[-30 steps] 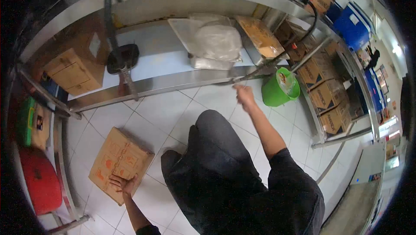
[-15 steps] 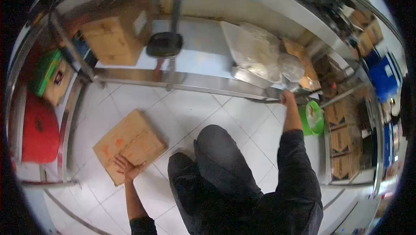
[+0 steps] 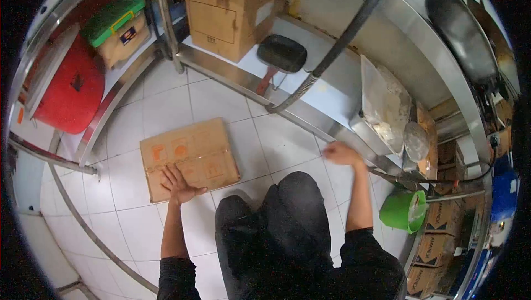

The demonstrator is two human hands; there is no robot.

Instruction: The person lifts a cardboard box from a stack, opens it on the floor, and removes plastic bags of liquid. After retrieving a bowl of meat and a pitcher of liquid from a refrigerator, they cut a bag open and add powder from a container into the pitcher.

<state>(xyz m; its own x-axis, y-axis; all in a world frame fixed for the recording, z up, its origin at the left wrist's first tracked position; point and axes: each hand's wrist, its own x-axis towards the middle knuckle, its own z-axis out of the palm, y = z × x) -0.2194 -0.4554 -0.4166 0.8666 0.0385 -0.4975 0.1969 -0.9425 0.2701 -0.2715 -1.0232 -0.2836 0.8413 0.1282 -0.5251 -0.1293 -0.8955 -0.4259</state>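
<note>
A flat cardboard box [image 3: 191,150] with orange printed marks lies on the white tiled floor. My left hand [image 3: 178,185] rests on its lower part, fingers spread. My right hand [image 3: 341,154] is beside the front edge of the low metal shelf [image 3: 232,81], with its fingers curled; whether anything is in them is hidden. On that shelf a black square pan [image 3: 282,53] with a red handle sits left of a metal tray [image 3: 371,135] that has plastic-wrapped things by it.
A large carton [image 3: 215,20] stands on the shelf. At the left are a red tub [image 3: 74,89] and a green-lidded box [image 3: 119,34]. On the right are a green bucket [image 3: 401,210], stacked cartons [image 3: 437,248] and a hanging wok [image 3: 462,29]. A dark hose [image 3: 354,29] crosses the shelf.
The view has turned toward the left side of the room. My right hand has moved left, away from the wrapped things and the shelf's right end. My left hand stays on the cardboard box.
</note>
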